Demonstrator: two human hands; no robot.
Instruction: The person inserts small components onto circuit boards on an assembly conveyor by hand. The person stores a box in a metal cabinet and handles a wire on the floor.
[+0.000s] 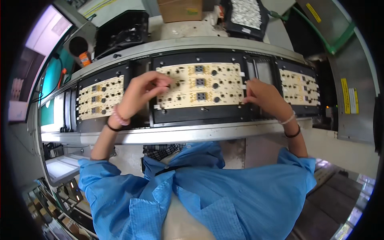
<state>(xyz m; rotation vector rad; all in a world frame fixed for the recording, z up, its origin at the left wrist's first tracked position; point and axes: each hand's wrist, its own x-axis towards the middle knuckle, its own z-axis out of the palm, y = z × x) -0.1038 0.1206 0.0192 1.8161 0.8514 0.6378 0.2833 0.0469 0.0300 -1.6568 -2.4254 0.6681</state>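
A cream circuit board (188, 74) with several dark displays, round black parts and small components lies in a black carrier frame (180, 117) in front of me. My left hand (144, 90) is over the board's left edge, its thumb and fingers curled together in a pinch; anything between the fingertips is too small to make out. At the board's right edge, my right hand (266, 98) has its fingers bent and closed close to small white connectors (243, 87). Whatever those fingers hold, if anything, is hidden.
Similar boards sit in carriers to the left (102, 98) and right (299, 88) along the conveyor rail (168, 137). Behind stand a black bin (120, 34) of dark parts, a cardboard box (180, 10) and a black tray of white pieces (245, 16). A grey cabinet (352, 92) flanks the right.
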